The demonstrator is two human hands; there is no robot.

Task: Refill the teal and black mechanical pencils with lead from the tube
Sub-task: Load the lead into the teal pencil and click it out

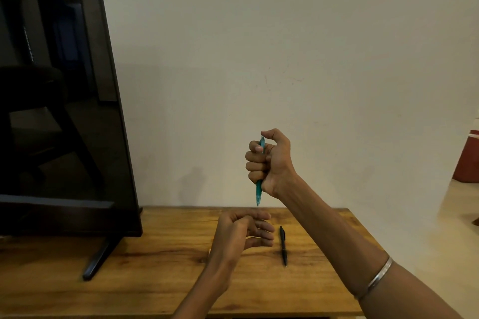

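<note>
Nearest of all, a metal bangle (pixel 375 280) is seen on the right forearm, which is stretched across the tabletop (pixel 160 267) toward the wall. Just left of the black pencil (pixel 283 245), the left hand (pixel 245 232) is held low over the wood, fingers loosely curled and spread; nothing is gripped in it, as far as can be made out. The black pencil itself is laid flat on the tabletop, tip toward the viewer, untouched by either hand. Above and beyond the black pencil, the right hand (pixel 269 162) is raised in a fist, and the teal pencil (pixel 259 184) is clasped upright inside it, tip pointing down, the thumb set over the top end as though the button is being pressed. To the far left of the black pencil, a dark screen (pixel 59 111) is propped on its stand.

No lead tube is seen anywhere, so its place cannot be told. By the look of things, the teal pencil is being clicked to test or advance its lead; whether lead has gone in cannot be confirmed. The black pencil's refill is judged not yet begun.
</note>
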